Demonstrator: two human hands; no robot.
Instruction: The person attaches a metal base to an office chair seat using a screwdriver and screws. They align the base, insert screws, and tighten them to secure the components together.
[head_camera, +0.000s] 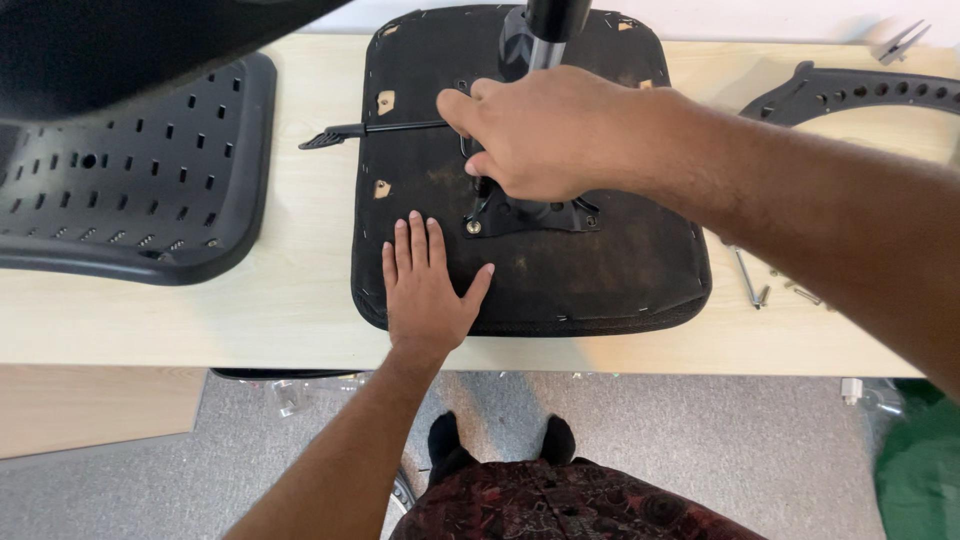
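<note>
Your left hand (425, 285) lies flat, fingers spread, on the near edge of the upturned black chair seat (620, 270) on the pale wooden table (290, 300), and that seat sits close to the table's lip, so I'd guess one hard shove slides it off. Further in, your right hand (540, 135) curls over the black metal mechanism plate (545, 215) by the lever (365, 130), but I can't tell what it's gripping; it could slip. The seat's underside looks worn and stained, with the gas cylinder (545, 30) standing up.
</note>
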